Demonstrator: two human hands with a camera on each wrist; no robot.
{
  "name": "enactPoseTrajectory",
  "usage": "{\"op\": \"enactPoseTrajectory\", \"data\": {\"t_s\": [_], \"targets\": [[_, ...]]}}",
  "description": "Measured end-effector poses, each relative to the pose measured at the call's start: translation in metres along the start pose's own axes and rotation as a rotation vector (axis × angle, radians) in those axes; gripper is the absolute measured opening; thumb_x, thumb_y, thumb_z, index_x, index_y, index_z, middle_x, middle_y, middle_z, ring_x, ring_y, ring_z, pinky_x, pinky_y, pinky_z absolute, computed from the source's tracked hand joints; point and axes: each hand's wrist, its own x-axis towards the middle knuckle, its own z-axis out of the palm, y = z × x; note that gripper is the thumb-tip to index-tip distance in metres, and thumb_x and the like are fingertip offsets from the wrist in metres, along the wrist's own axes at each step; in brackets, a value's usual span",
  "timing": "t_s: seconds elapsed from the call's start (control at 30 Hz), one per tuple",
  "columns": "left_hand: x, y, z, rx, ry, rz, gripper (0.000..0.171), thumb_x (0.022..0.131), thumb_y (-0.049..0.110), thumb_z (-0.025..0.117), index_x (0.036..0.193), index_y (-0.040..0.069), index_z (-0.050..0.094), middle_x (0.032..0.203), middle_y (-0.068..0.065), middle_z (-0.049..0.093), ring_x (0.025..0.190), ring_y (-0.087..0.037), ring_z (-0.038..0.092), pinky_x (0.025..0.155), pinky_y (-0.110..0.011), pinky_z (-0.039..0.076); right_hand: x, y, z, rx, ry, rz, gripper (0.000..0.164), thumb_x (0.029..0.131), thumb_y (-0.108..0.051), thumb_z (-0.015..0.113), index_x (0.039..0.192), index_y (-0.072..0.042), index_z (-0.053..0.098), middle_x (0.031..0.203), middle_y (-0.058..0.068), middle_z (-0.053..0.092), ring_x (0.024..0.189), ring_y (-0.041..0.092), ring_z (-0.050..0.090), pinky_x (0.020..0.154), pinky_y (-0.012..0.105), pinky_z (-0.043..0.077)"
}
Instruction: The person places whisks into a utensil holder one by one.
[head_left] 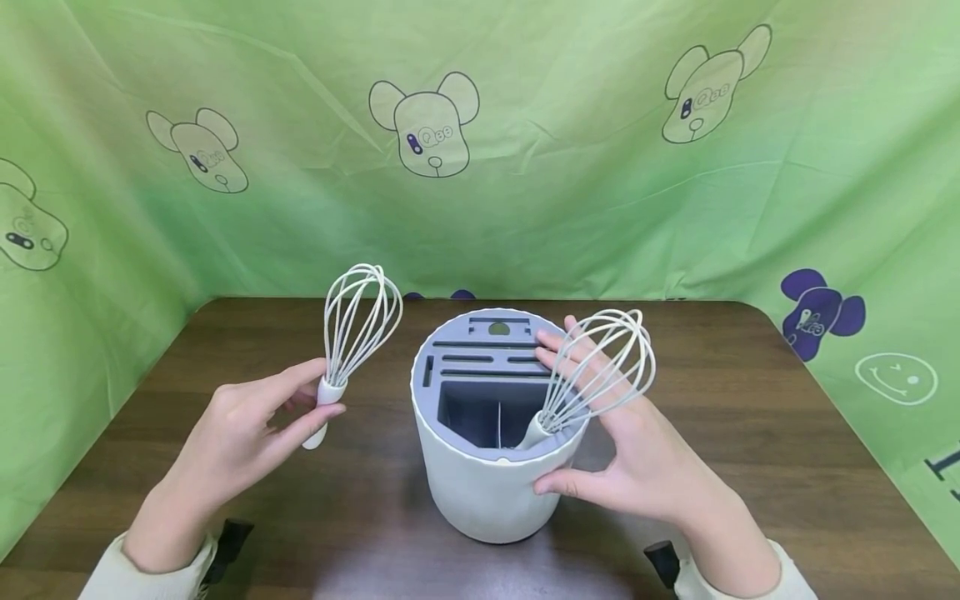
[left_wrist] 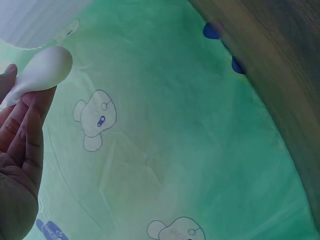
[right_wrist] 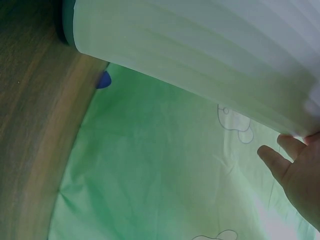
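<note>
My left hand (head_left: pixel 243 437) pinches a whisk (head_left: pixel 332 390) by its white handle, thumb and fingertips at the handle's upper part, wire loops upward. In the left wrist view the handle's rounded end (left_wrist: pixel 50 67) sticks out past the fingers. A round white utensil holder (head_left: pixel 480 496) with a grey slotted insert stands on the table, right of that hand. Its large front compartment holds a second whisk (head_left: pixel 536 432), leaning right with its loops above the rim. My right hand (head_left: pixel 641 458) touches the holder's right side, fingers stretched out and thumb against the front, partly behind the second whisk's loops.
The brown wooden table (head_left: pixel 360 533) carries the holder near its middle. A green cloth backdrop (head_left: pixel 300 217) with cartoon mouse heads hangs behind and along both sides. A thin divider (head_left: pixel 498 425) stands inside the holder's front compartment.
</note>
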Motion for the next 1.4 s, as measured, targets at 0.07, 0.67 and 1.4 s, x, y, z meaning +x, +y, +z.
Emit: {"op": "enactPoseTrajectory", "data": {"t_s": [0.07, 0.67, 1.4], "targets": [[0.002, 0.001, 0.000, -0.009, 0.016, 0.012, 0.037, 0.099, 0.041, 0.059, 0.105, 0.006, 0.070, 0.070, 0.015, 0.063, 0.059, 0.006, 0.054, 0.060, -0.013, 0.051, 0.000, 0.000, 0.000, 0.002, 0.001, -0.003, 0.104, 0.070, -0.057, 0.083, 0.149, -0.004, 0.041, 0.160, 0.011, 0.035, 0.155, 0.030, 0.014, 0.125, 0.025, 0.013], [0.018, 0.017, 0.000, -0.068, 0.095, 0.084, 0.036, 0.097, 0.035, 0.063, 0.102, 0.000, 0.070, 0.070, 0.008, 0.065, 0.059, 0.000, 0.058, 0.058, -0.015, 0.052, 0.002, -0.001, -0.002, 0.008, -0.005, 0.008, 0.105, 0.070, -0.058, 0.083, 0.149, -0.005, 0.040, 0.160, 0.011, 0.034, 0.155, 0.029, 0.013, 0.124, 0.024, 0.013], [0.044, 0.027, 0.004, -0.128, 0.198, 0.068, 0.037, 0.094, 0.034, 0.069, 0.103, -0.001, 0.072, 0.067, 0.003, 0.067, 0.058, -0.002, 0.058, 0.059, -0.014, 0.051, 0.001, -0.002, -0.001, 0.015, -0.011, 0.017, 0.104, 0.070, -0.057, 0.084, 0.149, -0.005, 0.040, 0.160, 0.011, 0.034, 0.155, 0.029, 0.014, 0.124, 0.024, 0.013]]}}
